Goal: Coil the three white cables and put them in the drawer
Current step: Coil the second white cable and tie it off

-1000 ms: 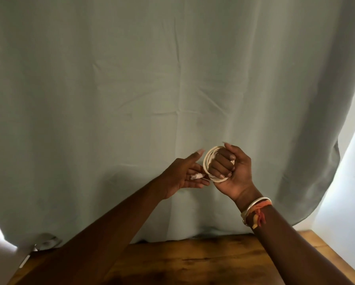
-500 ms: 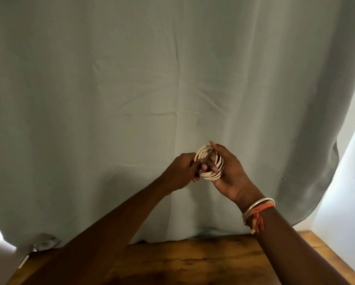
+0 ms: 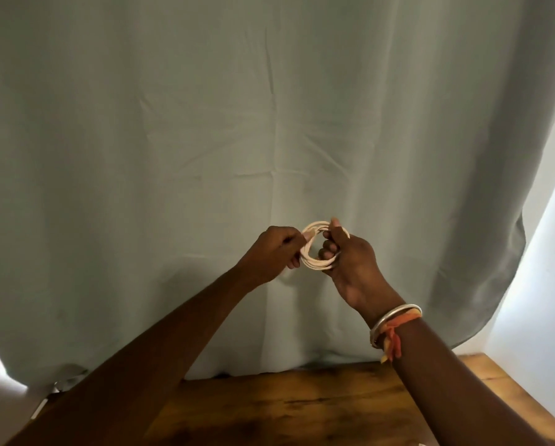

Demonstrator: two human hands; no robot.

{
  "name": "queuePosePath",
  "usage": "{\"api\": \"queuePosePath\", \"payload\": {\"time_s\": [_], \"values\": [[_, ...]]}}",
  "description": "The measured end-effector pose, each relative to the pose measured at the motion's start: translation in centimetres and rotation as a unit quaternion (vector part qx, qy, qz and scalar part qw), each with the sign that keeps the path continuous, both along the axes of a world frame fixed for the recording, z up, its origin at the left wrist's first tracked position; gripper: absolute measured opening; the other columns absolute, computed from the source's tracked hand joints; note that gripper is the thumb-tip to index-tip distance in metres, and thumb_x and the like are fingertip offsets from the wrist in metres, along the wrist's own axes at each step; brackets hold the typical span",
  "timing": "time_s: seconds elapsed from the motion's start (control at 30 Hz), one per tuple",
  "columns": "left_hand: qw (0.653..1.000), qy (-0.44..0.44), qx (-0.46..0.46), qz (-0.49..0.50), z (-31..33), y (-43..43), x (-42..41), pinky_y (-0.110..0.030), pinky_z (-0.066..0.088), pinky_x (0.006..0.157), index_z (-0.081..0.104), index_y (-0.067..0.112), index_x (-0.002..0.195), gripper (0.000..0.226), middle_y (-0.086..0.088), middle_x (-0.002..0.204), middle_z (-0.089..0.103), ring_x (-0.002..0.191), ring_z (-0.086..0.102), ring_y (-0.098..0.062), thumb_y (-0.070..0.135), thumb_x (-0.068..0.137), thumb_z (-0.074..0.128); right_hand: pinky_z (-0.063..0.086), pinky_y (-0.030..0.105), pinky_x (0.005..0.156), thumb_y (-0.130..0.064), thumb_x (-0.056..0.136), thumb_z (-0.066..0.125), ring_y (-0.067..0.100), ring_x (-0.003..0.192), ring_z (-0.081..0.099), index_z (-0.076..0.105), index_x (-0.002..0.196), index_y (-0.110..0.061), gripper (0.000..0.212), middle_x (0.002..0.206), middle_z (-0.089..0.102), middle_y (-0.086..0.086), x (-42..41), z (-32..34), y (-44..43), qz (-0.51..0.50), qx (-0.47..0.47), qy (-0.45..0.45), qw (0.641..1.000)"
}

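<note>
My left hand (image 3: 276, 252) and right hand (image 3: 350, 262) gripped the round white cable coil (image 3: 314, 264). A creased curtain (image 3: 205, 140) hung behind, above a grainy wooden table (image 3: 286, 410).

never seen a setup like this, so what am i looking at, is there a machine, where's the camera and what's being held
No machine: these are a person's two bare hands. The picture comes from a camera worn on the head, looking forward and down, so the arms reach in from below. The left hand and the right hand both grip a white cable wound into a coil, held up before a pale curtain. Below lies a wooden table; no drawer is in view.
</note>
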State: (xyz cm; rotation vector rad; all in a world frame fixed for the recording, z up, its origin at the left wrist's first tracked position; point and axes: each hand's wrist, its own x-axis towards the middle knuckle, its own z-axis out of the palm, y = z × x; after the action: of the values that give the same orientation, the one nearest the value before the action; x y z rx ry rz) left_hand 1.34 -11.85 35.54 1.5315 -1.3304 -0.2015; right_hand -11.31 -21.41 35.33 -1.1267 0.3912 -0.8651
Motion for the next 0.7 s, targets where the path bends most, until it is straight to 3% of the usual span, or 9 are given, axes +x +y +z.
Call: {"api": "queuePosePath", "payload": {"time_s": [0.07,0.1,0.23,0.33,0.5,0.57,0.63,0.7], "values": [[0.992,0.121,-0.017,-0.032,-0.3,0.6,0.1,-0.033,0.056,0.069,0.071,0.001,0.086,0.041,-0.01,0.07,0.069,0.066,0.066,-0.021,0.032,0.101,0.048,0.046,0.034,0.069,-0.034,0.1,0.054,0.01,0.045,0.041,0.057,0.083,-0.007,0.032,0.055,0.038,-0.001,0.0,0.3,-0.2,0.043,0.087,-0.048,0.994],[0.991,0.128,-0.017,-0.037,-0.7,0.7,0.2,-0.031,0.056,0.069,0.072,0.0,0.089,0.036,-0.008,0.071,0.07,0.067,0.067,-0.019,0.026,0.1,0.05,0.048,0.032,0.068,-0.034,0.1,0.053,0.01,0.044,0.04,0.055,0.081,-0.007,0.033,0.053,0.037,-0.002,0.0,0.4,-0.2,0.063,0.124,-0.073,0.988],[1.0,0.018,0.008,-0.009,-3.2,0.3,-0.2,-0.016,0.052,0.063,0.074,0.003,0.1,0.015,-0.002,0.076,0.072,0.065,0.068,-0.008,0.009,0.092,0.062,0.058,0.032,0.066,-0.034,0.102,0.049,0.01,0.041,0.041,0.053,0.075,-0.01,0.036,0.049,0.038,-0.002,0.2,0.8,0.3,0.092,0.197,-0.143,0.965],[1.0,-0.004,-0.008,0.001,-3.7,0.1,-0.9,-0.02,0.056,0.065,0.074,0.005,0.098,0.013,-0.004,0.077,0.072,0.065,0.07,-0.012,0.006,0.09,0.064,0.056,0.03,0.06,-0.035,0.102,0.048,0.01,0.044,0.043,0.053,0.077,-0.011,0.035,0.051,0.04,-0.002,0.4,0.9,0.6,0.067,0.197,-0.138,0.968],[0.998,-0.045,0.021,0.039,-3.1,0.3,-1.6,-0.03,0.06,0.076,0.077,0.01,0.098,0.021,-0.003,0.081,0.076,0.07,0.072,-0.011,0.01,0.076,0.076,0.054,0.035,0.067,-0.034,0.102,0.049,0.011,0.046,0.046,0.056,0.079,-0.009,0.034,0.053,0.042,-0.001,0.3,0.2,0.5,0.029,0.17,-0.118,0.978],[0.999,-0.04,0.035,0.004,-2.7,0.8,-1.3,-0.03,0.059,0.078,0.076,0.008,0.098,0.027,-0.003,0.086,0.076,0.075,0.071,-0.012,0.008,0.071,0.081,0.054,0.038,0.075,-0.034,0.102,0.05,0.012,0.047,0.046,0.057,0.079,-0.009,0.034,0.054,0.042,-0.001,0.1,0.1,0.4,0.026,0.146,-0.094,0.984],[0.998,-0.026,0.032,-0.046,-2.4,1.3,-0.7,-0.029,0.059,0.08,0.074,0.005,0.103,0.03,-0.008,0.092,0.076,0.082,0.072,-0.016,0.0,0.074,0.078,0.051,0.036,0.074,-0.034,0.101,0.052,0.012,0.046,0.045,0.057,0.078,-0.009,0.034,0.054,0.041,-0.001,-0.1,0.1,0.1,0.015,0.119,-0.062,0.991],[0.996,-0.067,0.004,-0.053,-2.2,1.6,-0.1,-0.027,0.058,0.083,0.073,0.005,0.106,0.027,-0.01,0.096,0.076,0.085,0.072,-0.017,0.0,0.08,0.074,0.049,0.034,0.07,-0.035,0.101,0.052,0.012,0.045,0.044,0.057,0.076,-0.01,0.036,0.053,0.041,-0.001,-0.3,0.1,0.0,-0.001,0.078,-0.028,0.997]]}}
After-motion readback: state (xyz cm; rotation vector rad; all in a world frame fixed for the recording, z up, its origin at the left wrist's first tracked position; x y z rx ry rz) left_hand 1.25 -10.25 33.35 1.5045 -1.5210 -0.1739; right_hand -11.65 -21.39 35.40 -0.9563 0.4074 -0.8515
